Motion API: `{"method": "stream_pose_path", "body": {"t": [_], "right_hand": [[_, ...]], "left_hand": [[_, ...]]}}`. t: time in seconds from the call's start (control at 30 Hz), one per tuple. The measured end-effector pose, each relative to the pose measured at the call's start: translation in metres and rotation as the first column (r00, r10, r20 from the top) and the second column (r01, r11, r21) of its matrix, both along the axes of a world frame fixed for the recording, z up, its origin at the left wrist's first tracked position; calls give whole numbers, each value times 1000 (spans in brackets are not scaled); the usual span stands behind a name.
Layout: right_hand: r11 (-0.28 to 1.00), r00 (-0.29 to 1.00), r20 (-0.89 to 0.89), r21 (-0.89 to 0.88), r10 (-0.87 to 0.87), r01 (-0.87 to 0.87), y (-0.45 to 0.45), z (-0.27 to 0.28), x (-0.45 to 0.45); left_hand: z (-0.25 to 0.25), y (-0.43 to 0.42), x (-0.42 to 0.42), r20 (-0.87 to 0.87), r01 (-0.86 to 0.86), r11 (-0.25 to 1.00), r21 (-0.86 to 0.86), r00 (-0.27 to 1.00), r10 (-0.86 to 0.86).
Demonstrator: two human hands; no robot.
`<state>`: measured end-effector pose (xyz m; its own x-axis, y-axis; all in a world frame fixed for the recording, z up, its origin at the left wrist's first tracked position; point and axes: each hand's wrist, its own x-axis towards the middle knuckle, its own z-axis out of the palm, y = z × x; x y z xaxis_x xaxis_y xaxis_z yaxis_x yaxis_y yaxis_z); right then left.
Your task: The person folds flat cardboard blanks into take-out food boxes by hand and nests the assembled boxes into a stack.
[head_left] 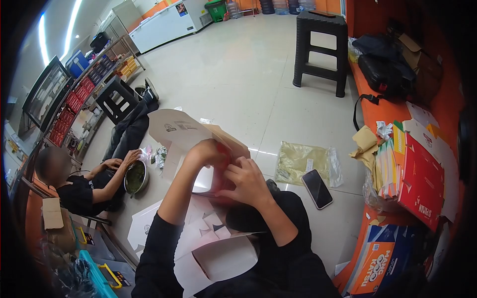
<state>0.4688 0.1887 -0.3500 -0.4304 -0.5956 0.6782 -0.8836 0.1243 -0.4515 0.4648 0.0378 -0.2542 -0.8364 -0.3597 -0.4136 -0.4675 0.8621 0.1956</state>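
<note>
carton [175,154], white and partly folded, stands tilted between the two hands, left of the phone [317,189] that lies on the floor [233,89]. its upper edge slants from the far left down toward the phone, and a broad flap [166,123] leans up and away on the side farthest from it. which way the long axis of the body runs i cannot tell, since hands and forearms cover much of it. the relation that seems to matter is at the red panel [222,169], on the carton's phone side, where both hands come together. the right hand [246,184] is nearer the phone, its thumb and bent fingers drawn narrow round that panel's edge. the left hand [209,152] sits farther from the phone and a little beyond, bent over the rim; its fingertips are hidden, so whether they pinch or merely press i cannot tell. an open box [226,260] lies left of the phone and closer in. a plastic bag [298,161] lies flat just beyond the phone.
</note>
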Motion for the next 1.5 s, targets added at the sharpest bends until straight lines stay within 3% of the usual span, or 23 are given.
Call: {"method": "stream_pose_path", "body": {"t": [0.13,0.2,0.23,0.27,0.33,0.4,0.43,0.47,0.53,0.6,0.67,0.73,0.8,0.97,1.03,1.13,1.2,1.5], "right_hand": [[1000,1000,-9,17,26,-26,1,0,1],[999,999,6,-10,38,-38,3,6,3],[999,999,31,-36,34,-33,4,8,5],[999,999,25,-38,40,-39,2,10,9],[990,969,228,-78,-95,116,-3,12,20],[985,955,248,-16,-162,171,-9,20,25],[970,932,269,39,-242,240,-14,25,29],[977,944,251,43,-213,209,-19,32,33],[900,848,309,223,-430,375,-30,45,38],[885,796,398,293,-456,361,-39,54,38],[838,778,358,402,-516,370,-47,57,35],[786,753,318,468,-576,404,-54,62,30],[787,794,218,425,-568,447,-58,50,15],[868,892,229,414,-389,272,-51,49,-23],[869,898,233,427,-373,250,-49,42,-39],[885,895,293,423,-337,195,-45,40,-53],[939,885,414,337,-212,68,-40,31,-69],[850,916,281,516,-286,107,-42,47,-55]], "left_hand": [[-7,-11,9,-86,-35,984,175,995,51],[-8,-13,29,-355,103,983,152,934,-43],[-1,-12,44,-361,96,984,149,932,-36],[11,-10,63,-469,9,993,117,882,47],[20,-26,82,-576,-92,990,103,806,134],[18,-57,99,-721,-379,925,-17,645,251],[8,-76,103,-727,-407,913,-4,628,277],[-7,-99,105,-661,-428,903,-28,686,305],[-24,-123,116,-605,-476,879,-31,709,363],[-32,-125,116,-454,-321,945,60,834,312],[-59,-121,122,-644,-356,920,165,668,374],[-58,-94,127,-710,-392,913,112,611,350],[-61,-74,139,-779,-303,939,163,545,311],[-59,-37,161,-736,-131,882,453,503,453],[-74,-27,167,-886,-44,962,271,380,267],[-77,-21,178,-871,76,940,333,407,276],[-79,-20,182,-871,90,935,344,403,281],[-77,-24,181,-859,93,900,425,354,369]]}}
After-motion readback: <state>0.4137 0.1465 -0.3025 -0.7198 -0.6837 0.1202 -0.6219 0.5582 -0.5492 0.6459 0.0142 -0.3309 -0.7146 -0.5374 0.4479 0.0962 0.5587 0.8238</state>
